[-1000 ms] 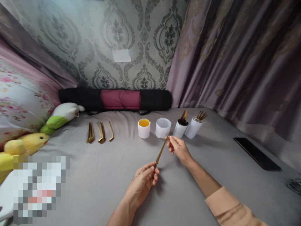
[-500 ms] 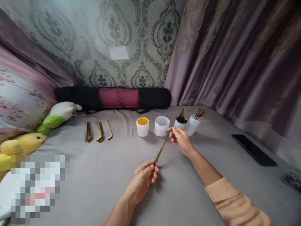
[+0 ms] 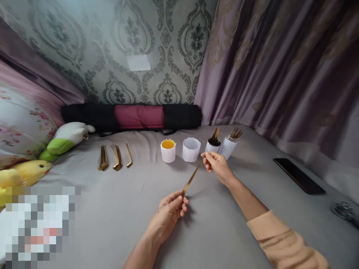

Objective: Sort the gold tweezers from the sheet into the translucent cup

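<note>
A long, thin gold-coloured strip [image 3: 192,176] runs slantwise between my two hands, above the grey sheet. My left hand [image 3: 170,210] pinches its near end between thumb and fingers. At the far end, the fingertips of my right hand [image 3: 217,164] are closed on it, just in front of a white tin [image 3: 212,147] with a dark inside that holds gold-brown strips. Beside that tin, a white jar [image 3: 229,146] holds several thin brown sticks or strips. On the left lie two bundles of bent gold strips [image 3: 103,158] [image 3: 117,157] and one single bent strip [image 3: 129,155].
A white cup [image 3: 168,154] with an orange-yellow inside and a translucent white cup [image 3: 191,150] stand mid-bed. Behind them lies a long black and maroon bag [image 3: 138,116]. A black phone [image 3: 298,175] rests at right. Plush toys [image 3: 68,138] and a flowered pillow [image 3: 22,123] line the left.
The view has shifted slightly, so the surroundings sit a little further left. Both hands keep their hold on the gold strip, with hardly any movement.
</note>
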`<state>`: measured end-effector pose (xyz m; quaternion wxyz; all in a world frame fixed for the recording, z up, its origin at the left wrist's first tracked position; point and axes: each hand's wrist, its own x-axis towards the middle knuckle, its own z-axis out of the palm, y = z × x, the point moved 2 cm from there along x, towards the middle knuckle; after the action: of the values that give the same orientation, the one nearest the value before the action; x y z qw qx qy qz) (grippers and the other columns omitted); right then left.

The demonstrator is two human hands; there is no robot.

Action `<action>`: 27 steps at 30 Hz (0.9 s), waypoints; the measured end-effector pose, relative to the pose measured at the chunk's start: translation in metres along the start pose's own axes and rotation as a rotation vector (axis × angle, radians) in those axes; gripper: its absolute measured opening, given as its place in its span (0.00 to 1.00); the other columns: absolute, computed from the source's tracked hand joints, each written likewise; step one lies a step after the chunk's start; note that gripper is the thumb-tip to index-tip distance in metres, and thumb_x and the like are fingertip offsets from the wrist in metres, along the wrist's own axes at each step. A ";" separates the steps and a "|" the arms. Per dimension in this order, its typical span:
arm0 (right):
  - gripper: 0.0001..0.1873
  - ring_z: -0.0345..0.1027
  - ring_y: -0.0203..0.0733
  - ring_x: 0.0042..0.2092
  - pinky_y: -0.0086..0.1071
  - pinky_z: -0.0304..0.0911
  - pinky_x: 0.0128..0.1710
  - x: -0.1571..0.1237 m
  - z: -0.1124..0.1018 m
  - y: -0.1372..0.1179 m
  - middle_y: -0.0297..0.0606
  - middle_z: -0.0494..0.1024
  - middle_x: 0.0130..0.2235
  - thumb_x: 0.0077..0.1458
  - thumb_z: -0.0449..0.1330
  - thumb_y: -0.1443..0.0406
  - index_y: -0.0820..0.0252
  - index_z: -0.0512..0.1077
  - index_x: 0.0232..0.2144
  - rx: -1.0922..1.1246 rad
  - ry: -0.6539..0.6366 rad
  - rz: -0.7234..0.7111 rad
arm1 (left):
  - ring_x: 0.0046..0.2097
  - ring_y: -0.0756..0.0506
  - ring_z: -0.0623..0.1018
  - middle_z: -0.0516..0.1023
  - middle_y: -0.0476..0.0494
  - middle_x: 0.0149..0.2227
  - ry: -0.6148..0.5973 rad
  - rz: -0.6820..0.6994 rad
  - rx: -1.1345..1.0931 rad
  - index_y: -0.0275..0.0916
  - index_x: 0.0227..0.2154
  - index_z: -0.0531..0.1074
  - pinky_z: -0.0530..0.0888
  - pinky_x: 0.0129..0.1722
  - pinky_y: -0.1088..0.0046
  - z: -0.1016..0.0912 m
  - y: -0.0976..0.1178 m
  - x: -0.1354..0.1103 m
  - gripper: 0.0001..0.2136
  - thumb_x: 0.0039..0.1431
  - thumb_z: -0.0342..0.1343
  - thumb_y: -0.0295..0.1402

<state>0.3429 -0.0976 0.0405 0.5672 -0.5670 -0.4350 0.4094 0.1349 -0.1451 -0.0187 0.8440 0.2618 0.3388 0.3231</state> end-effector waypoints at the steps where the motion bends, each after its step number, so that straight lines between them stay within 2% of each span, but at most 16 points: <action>1: 0.17 0.55 0.26 0.18 0.21 0.50 0.14 0.000 -0.001 0.000 0.30 0.65 0.22 0.48 0.54 0.53 0.62 0.68 0.29 -0.004 0.000 0.000 | 0.27 0.54 0.69 0.71 0.41 0.31 0.002 0.000 0.002 0.30 0.41 0.65 0.64 0.25 0.79 0.000 0.000 0.000 0.14 0.50 0.55 0.29; 15: 0.16 0.54 0.26 0.18 0.22 0.51 0.14 -0.003 -0.008 -0.003 0.30 0.65 0.22 0.48 0.54 0.54 0.62 0.67 0.27 -0.022 0.022 -0.022 | 0.27 0.53 0.70 0.72 0.40 0.31 0.039 -0.014 -0.003 0.30 0.39 0.67 0.67 0.26 0.79 0.000 0.002 0.001 0.13 0.50 0.56 0.30; 27: 0.16 0.55 0.26 0.18 0.21 0.50 0.13 0.001 -0.041 -0.020 0.31 0.64 0.21 0.48 0.55 0.54 0.63 0.67 0.28 -0.023 0.139 -0.076 | 0.26 0.55 0.69 0.70 0.44 0.29 0.077 -0.051 -0.105 0.30 0.38 0.68 0.68 0.26 0.80 -0.002 0.008 -0.001 0.12 0.50 0.55 0.28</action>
<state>0.3815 -0.1091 0.0619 0.6046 -0.5838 -0.4203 0.3421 0.1299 -0.1395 -0.0141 0.8510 0.1957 0.3601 0.3285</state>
